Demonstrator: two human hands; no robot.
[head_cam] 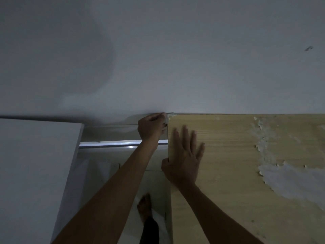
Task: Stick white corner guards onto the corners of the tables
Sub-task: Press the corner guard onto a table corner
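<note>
A wooden table (228, 155) with a light grain top fills the right side, its far edge against the wall. At its far left corner sits a small white corner guard (169, 117). My left hand (151, 127) curls round that guard and holds it against the corner from the left side. My right hand (184, 155) lies flat on the tabletop with straight spread fingers, its thumb hooked over the table's left edge. Most of the guard is hidden by my left fingers.
A white table or cabinet top (35, 164) stands at the left, with a gap of tiled floor (109, 164) between it and the wooden table. My bare foot (145, 208) stands in that gap. Peeled white patches (290, 178) mark the wooden top. A grey wall (158, 59) rises behind.
</note>
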